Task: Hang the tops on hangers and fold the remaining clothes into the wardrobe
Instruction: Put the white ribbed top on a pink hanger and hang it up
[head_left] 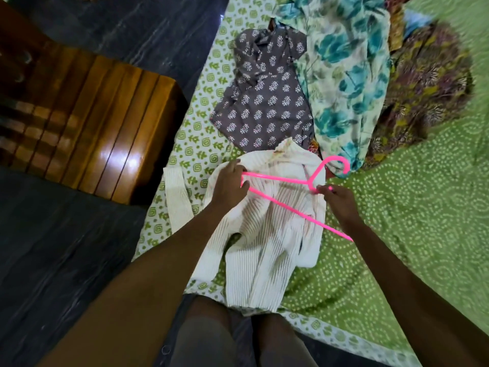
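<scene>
Spread flat on the green bedsheet (pixel 412 207), a cream ribbed top (pixel 267 234) lies under a pink hanger (pixel 283 178). Its left hand (pixel 229 185) grips one hanger end with the cloth; right hand (pixel 340 201) pinches the neck. No writing shows. Beyond lies a grey printed garment (pixel 267 102).

Single head-worn wide-angle view, looking forward and steeply down over bed (pixel 412 234) edge. Close range: forearms reach in from bottom, legs visible below. Dark floor (pixel 66 247) fills left. Edges blurred.
</scene>
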Demonstrator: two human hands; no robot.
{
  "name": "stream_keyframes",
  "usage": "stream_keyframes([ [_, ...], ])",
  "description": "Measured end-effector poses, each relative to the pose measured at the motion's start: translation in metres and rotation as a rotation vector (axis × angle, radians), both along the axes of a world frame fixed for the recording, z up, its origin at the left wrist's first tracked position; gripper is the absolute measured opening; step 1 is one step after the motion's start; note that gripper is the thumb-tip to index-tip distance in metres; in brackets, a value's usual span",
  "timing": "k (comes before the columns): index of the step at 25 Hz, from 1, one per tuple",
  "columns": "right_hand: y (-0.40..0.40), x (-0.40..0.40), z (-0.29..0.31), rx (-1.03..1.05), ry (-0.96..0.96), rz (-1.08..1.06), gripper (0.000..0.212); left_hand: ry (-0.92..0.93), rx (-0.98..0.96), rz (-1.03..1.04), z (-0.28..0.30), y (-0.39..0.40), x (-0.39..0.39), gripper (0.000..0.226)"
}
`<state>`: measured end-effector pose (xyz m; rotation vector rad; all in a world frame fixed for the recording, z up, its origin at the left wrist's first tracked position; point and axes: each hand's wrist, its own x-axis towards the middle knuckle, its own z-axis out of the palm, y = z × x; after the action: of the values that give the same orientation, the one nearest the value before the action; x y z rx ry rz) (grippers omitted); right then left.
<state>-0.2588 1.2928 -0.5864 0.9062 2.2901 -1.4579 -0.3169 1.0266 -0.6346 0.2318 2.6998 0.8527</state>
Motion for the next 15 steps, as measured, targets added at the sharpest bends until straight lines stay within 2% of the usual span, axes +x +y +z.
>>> stream_keyframes([
  [3,0.017,0.001,-0.006,-0.003,-0.006,-0.103,0.014,0.033,-0.128,-0.072,-0.007,0.008,-0.016,0.027],
  [5,0.024,-0.001,-0.007,-0.012,-0.001,-0.160,0.024,0.053,-0.163,-0.093,-0.013,0.008,-0.022,0.025],
  [8,0.037,-0.006,-0.005,-0.037,0.041,-0.253,0.031,0.073,-0.040,0.029,-0.016,0.006,-0.027,0.023],
  [12,0.045,-0.019,0.000,-0.031,0.158,-0.298,0.027,0.012,0.232,0.481,-0.006,0.005,-0.045,0.020],
  [15,0.043,-0.035,0.002,0.028,0.184,-0.280,0.021,0.030,0.293,0.484,-0.003,0.004,-0.057,0.031],
])
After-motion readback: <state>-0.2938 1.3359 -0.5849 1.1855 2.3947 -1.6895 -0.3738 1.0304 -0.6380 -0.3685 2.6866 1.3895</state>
